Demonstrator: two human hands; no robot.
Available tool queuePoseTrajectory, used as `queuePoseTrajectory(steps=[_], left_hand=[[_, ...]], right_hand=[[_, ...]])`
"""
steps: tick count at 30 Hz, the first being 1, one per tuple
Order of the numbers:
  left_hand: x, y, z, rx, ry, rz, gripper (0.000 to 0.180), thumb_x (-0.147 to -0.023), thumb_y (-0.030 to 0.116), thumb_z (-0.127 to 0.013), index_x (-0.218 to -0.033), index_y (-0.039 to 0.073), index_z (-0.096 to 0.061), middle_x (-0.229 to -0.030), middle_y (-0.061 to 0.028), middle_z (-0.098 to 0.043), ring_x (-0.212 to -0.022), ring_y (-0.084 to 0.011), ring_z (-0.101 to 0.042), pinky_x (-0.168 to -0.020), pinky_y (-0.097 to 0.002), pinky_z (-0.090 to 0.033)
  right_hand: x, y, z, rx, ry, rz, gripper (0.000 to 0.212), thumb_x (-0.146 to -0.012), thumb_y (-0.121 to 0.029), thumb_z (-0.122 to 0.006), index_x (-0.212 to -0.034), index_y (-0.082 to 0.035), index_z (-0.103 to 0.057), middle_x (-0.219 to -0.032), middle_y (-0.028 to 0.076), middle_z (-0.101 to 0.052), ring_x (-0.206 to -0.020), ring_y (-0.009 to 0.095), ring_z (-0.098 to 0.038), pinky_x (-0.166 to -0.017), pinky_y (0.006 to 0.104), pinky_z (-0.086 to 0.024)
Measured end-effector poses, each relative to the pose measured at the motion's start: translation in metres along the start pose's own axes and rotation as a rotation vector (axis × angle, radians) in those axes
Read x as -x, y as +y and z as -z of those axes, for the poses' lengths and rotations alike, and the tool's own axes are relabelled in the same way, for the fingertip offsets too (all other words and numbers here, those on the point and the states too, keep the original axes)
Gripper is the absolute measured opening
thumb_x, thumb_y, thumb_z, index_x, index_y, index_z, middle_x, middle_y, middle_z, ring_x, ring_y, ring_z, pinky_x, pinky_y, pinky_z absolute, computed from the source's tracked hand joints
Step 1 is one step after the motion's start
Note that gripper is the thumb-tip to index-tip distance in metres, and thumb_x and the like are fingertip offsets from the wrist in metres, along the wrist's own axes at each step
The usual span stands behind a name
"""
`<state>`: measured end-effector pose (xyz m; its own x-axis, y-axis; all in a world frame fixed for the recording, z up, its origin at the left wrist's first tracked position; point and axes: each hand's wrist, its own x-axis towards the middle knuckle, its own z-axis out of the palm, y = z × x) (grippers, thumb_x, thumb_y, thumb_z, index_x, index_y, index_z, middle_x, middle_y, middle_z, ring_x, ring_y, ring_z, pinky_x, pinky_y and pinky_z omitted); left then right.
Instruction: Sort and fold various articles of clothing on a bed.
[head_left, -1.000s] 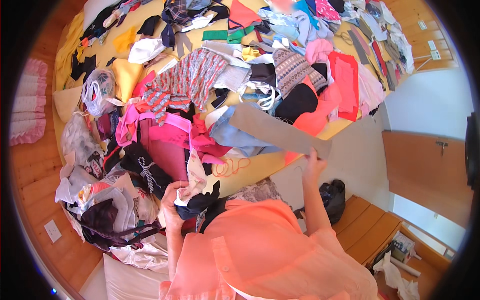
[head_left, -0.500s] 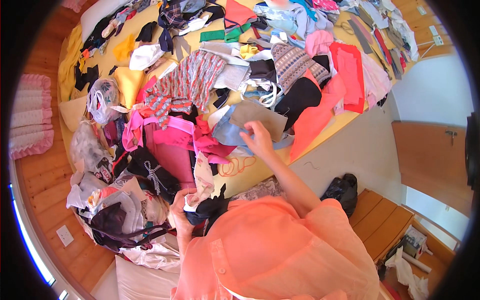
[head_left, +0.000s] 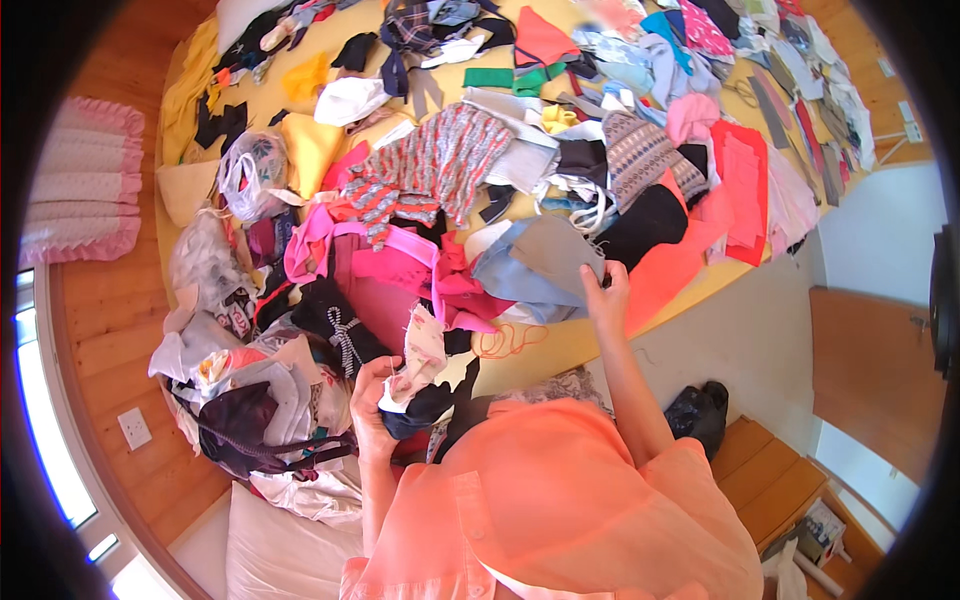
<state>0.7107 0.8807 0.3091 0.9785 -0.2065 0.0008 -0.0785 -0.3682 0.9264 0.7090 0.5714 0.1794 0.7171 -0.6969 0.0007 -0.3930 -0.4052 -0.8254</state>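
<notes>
My left hand (head_left: 374, 408) is closed around a cream fabric scrap (head_left: 424, 346) with small reddish flowers, which stands up out of the grip. Dark cloth (head_left: 428, 408) bunches beside that scrap, close to my shirt. Further right, my right hand (head_left: 608, 298) pinches the right edge of a grey-brown fabric piece (head_left: 562, 252). That piece lies over light blue denim cloth (head_left: 510, 268) near the front edge of the yellow-covered table. Black cloth (head_left: 648, 222) and a coral fabric strip (head_left: 665, 285) lie just beyond the right hand.
Pink cloth (head_left: 375, 310) and a striped knit (head_left: 455, 150) spread across the middle. A heap of bags and cloth (head_left: 250, 410) rises at left. Loose orange cord (head_left: 510, 340) lies by the table edge. A black bag (head_left: 697, 415) sits on the floor at right.
My right hand has gone from above the grey-brown piece to its right edge and now grips it there. The left hand keeps the floral scrap. The whole view has shifted somewhat.
</notes>
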Motion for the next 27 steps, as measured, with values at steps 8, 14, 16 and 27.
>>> queuePoseTrajectory(steps=[8,14,16,27], left_hand=[[0.008,0.017,-0.013,0.080,-0.073,0.271,0.063,-0.063,0.005,-0.049,-0.123,0.004,-0.032,-0.105,-0.0139,-0.049,-0.081,-0.0137,-0.050,-0.074,-0.0243,-0.043],[0.020,0.005,0.010,0.480,-0.187,0.527,0.028,-0.061,0.006,-0.062,-0.088,0.005,-0.060,-0.097,-0.0125,-0.053,-0.083,-0.0210,-0.054,-0.066,-0.0264,-0.043],[0.032,-0.009,0.061,0.649,-0.223,0.590,0.025,-0.064,0.012,-0.059,-0.088,0.006,-0.059,-0.093,-0.0103,-0.053,-0.078,-0.0189,-0.053,-0.064,-0.0258,-0.043],[0.051,0.029,0.308,1.423,0.086,0.528,0.035,-0.080,0.043,-0.044,-0.087,0.012,-0.056,-0.070,0.0019,-0.055,-0.054,-0.0071,-0.048,-0.049,-0.0223,-0.040]], right_hand=[[0.063,-0.141,-0.006,-0.451,-1.037,0.356,0.017,-0.073,-0.012,-0.060,-0.083,-0.001,-0.052,-0.081,0.006,-0.055,-0.070,0.013,-0.052,-0.064,0.0262,-0.041],[0.039,-0.138,-0.051,-0.744,-1.387,0.204,0.016,-0.074,-0.019,-0.059,-0.077,-0.004,-0.055,-0.068,0.005,-0.057,-0.064,0.012,-0.055,-0.061,0.0275,-0.043],[0.011,-0.107,-0.088,-0.380,-1.036,0.261,0.016,-0.074,-0.019,-0.058,-0.077,-0.004,-0.055,-0.070,0.007,-0.057,-0.065,0.014,-0.055,-0.059,0.0278,-0.043],[-0.101,-0.018,-0.208,-0.199,-0.739,-0.228,0.059,-0.073,-0.041,-0.057,-0.123,-0.017,-0.037,-0.111,0.006,-0.049,-0.101,0.020,-0.047,-0.079,0.0392,-0.040]])
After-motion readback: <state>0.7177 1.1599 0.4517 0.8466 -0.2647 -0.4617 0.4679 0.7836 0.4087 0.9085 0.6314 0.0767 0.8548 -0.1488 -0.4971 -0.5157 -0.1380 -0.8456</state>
